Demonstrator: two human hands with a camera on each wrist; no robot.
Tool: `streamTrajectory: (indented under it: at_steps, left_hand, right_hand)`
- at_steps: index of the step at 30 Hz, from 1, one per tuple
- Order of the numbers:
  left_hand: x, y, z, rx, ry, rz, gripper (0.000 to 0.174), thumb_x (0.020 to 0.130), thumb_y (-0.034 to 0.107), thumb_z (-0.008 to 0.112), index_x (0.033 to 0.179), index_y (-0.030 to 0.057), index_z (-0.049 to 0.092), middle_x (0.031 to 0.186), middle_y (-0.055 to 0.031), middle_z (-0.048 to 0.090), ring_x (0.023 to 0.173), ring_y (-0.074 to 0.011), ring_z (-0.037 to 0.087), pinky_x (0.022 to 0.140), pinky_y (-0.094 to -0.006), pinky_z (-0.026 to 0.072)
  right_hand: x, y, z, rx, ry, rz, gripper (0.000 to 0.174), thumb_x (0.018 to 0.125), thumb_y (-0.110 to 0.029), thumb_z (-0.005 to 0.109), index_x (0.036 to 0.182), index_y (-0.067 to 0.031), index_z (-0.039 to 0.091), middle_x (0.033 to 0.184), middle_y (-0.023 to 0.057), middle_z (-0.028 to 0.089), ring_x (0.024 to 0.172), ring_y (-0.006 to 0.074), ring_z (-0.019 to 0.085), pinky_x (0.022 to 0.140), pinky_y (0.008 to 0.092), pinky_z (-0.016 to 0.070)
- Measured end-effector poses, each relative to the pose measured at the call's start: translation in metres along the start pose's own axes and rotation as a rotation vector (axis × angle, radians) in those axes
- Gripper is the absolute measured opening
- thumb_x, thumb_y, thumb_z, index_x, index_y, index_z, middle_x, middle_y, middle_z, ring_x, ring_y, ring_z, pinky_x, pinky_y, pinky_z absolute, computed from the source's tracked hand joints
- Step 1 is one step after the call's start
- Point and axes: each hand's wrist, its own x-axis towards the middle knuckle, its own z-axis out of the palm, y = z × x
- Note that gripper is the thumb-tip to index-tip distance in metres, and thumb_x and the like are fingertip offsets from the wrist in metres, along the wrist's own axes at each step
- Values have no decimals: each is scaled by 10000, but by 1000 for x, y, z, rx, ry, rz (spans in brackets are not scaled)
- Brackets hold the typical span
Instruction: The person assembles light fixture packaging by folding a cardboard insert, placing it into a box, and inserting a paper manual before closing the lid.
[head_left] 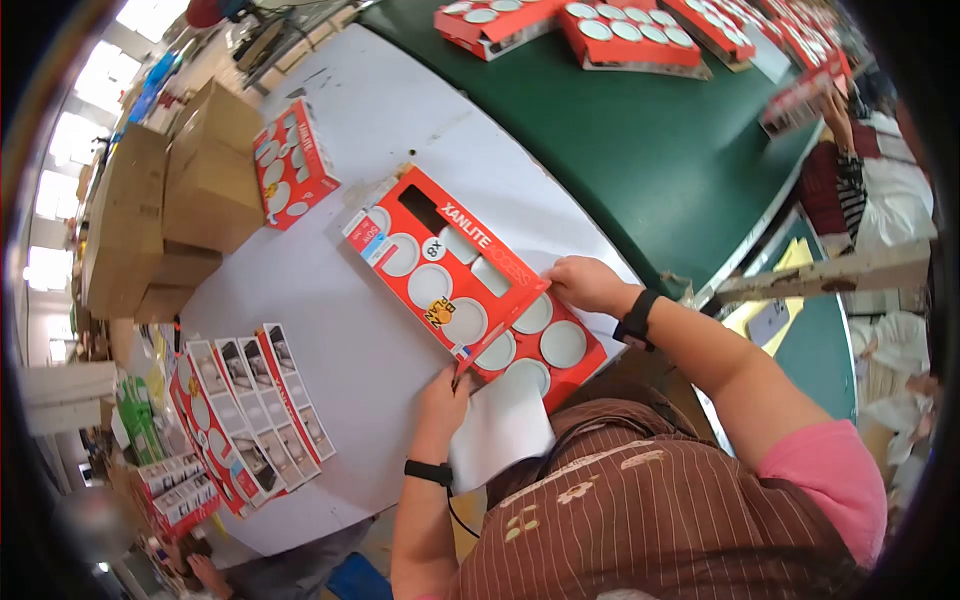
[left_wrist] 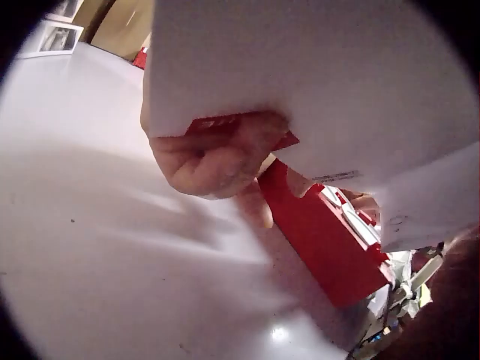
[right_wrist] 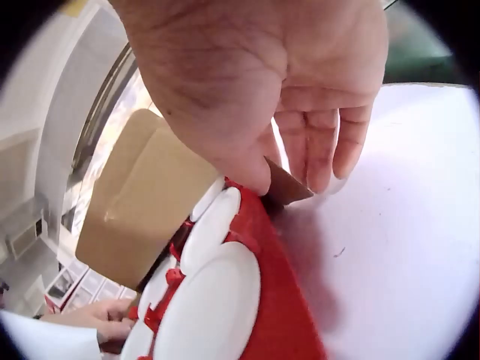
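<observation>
A red printed carton with white discs showing through its front lies tilted on the table. From its near end sticks a red insert carrying white round discs. My left hand grips the carton's near left corner; in the left wrist view its fingers curl at a red edge, partly behind a white panel. The right hand pinches the near right corner, with a brown flap between thumb and fingers in the right wrist view. A white sheet hangs below the carton.
Flat printed cartons lie fanned at the left. Another red box stands by brown cardboard boxes. Across a green table, several filled red boxes sit, and another person's hand holds one.
</observation>
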Motion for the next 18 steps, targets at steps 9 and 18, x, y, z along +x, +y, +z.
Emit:
streamTrajectory:
  at_steps: [9,18]
  left_hand:
    - [-16,26,-15,176,-136,26,262,941,302,503,1024,100,647,900,-187,657,835,-398,623,728,-476,501]
    - [-21,49,-23,176,-253,42,243,928,289,501,1021,130,658,921,-161,666,837,-376,634,729,-466,509]
  right_hand:
    - [-5,16,-36,-193,-262,-291,189,907,-187,523,980,-175,697,887,91,645,878,309,609,785,419,498]
    - [9,13,-77,-202,-423,-408,143,817,-132,574,908,-146,683,854,68,635,850,292,610,768,398,504]
